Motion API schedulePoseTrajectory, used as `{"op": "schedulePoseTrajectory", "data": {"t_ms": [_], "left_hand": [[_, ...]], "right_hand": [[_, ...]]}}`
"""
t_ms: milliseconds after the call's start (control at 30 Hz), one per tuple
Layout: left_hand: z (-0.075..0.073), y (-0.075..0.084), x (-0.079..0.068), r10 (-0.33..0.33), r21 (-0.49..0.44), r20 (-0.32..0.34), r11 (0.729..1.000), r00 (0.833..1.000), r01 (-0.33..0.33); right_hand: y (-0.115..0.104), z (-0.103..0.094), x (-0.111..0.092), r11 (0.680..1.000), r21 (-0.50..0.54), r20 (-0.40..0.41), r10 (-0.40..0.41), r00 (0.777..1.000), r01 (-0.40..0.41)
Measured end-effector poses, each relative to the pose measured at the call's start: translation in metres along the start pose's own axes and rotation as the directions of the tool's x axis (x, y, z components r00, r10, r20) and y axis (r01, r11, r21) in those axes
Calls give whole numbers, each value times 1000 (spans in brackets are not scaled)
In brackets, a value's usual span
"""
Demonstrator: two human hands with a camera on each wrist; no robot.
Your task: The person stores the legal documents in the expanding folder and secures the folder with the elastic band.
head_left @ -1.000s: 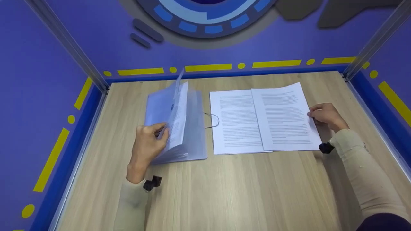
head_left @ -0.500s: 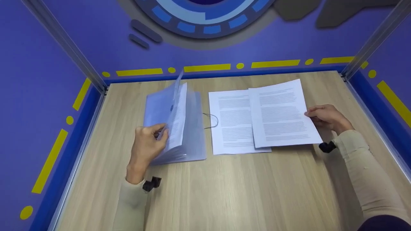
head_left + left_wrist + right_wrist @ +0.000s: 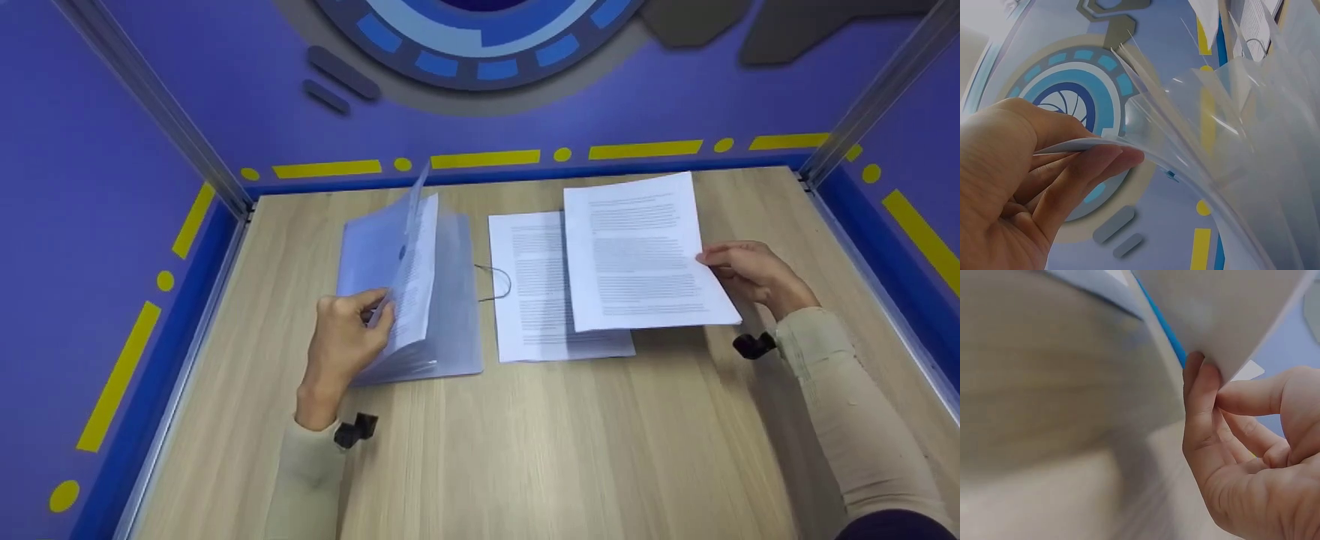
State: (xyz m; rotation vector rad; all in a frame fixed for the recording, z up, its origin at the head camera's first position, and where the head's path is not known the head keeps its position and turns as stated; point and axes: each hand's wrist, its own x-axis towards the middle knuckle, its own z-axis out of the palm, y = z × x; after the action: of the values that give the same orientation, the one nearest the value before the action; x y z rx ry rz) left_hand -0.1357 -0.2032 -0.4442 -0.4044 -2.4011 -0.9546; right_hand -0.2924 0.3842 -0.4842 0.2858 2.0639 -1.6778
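Note:
On the left of the table lies a translucent plastic folder with clear inner sleeves, standing partly open. My left hand pinches its raised cover and leaves between thumb and fingers; the left wrist view shows the clear sleeves fanning out. A printed sheet shows inside the folder. My right hand pinches the right edge of a printed paper, held raised and tilted. Whether it is one sheet or several I cannot tell. Beneath it, other printed paper lies flat on the table, partly covered.
A thin elastic loop extends from the folder's right edge over the flat paper. The wooden table is bounded by a blue back wall and side walls.
My right hand has lifted the printed paper and moved it up and to the left, over the flat paper. My left hand and the folder have stayed in place.

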Motion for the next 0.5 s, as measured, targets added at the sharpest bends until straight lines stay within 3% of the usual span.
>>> {"op": "schedulePoseTrajectory", "data": {"t_ms": [500], "left_hand": [[-1,1,1,-16,1,8,1000,1000,16]], "right_hand": [[-22,42,-10,977,208,65,-72,995,57]]}}
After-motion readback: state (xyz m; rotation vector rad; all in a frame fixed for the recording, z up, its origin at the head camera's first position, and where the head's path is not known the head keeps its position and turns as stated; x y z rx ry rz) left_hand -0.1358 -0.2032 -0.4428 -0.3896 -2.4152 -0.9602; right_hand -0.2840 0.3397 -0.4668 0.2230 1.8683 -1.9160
